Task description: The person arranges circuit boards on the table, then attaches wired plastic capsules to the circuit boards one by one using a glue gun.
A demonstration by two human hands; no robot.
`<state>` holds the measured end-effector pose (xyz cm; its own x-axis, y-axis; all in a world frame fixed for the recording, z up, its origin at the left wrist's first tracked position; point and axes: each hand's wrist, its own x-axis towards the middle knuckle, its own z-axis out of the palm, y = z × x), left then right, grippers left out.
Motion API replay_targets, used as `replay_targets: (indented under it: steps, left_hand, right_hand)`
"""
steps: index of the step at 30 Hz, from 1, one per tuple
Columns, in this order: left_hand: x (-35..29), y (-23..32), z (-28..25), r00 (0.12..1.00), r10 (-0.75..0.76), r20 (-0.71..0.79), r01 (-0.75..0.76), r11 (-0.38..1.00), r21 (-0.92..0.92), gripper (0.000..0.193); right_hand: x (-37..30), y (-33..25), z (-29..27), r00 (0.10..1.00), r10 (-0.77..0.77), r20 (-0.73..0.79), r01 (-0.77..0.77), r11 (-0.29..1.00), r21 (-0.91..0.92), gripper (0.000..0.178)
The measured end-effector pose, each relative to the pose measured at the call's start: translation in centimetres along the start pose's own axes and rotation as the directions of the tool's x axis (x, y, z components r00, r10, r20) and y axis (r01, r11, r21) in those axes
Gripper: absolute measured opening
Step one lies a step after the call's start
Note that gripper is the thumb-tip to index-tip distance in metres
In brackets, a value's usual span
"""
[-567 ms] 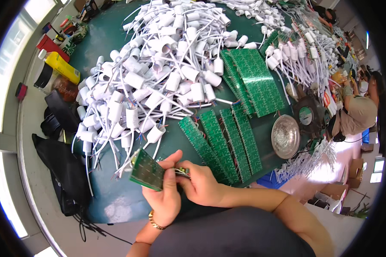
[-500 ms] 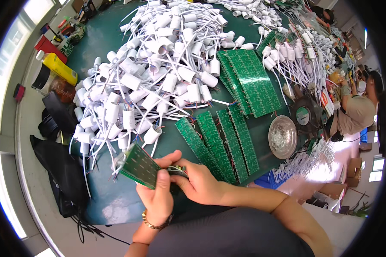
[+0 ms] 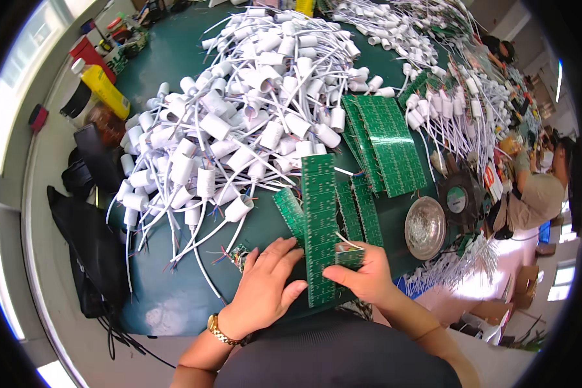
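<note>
Green circuit-board panel (image 3: 319,226): pinched by its right edge in the right hand (image 3: 372,275), over the narrow board strips (image 3: 370,210), with the left hand (image 3: 265,284) spread loose; may tip and scrape them, being held one-sided

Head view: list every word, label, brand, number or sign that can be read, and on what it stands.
None can be read well enough to quote.
Green board in the right hand: markings too small.
Yellow bottle: print too small.
Dark round object: centre label blurred.
White sheet with red marking: unclear.
</note>
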<state>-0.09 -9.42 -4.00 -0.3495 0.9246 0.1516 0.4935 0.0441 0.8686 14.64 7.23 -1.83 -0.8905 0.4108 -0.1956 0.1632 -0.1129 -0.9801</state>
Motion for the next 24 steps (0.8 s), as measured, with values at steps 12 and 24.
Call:
replay_targets:
  steps: [12,24]
  left_hand:
    - [-1.3,-1.0,-4.0,0.913,-0.317,-0.255,0.357,0.926,0.125,0.029]
    - [4.7,-1.2,2.1,0.909,0.135,0.394,-0.354,0.748,0.562,0.088]
  right_hand:
    - [-1.9,0.7,1.5,0.965,-0.261,-0.035,0.195,0.799,-0.569,0.029]
    - [-0.8,3.7,-1.9,0.968,-0.096,-0.232,0.125,0.985,0.115,0.024]
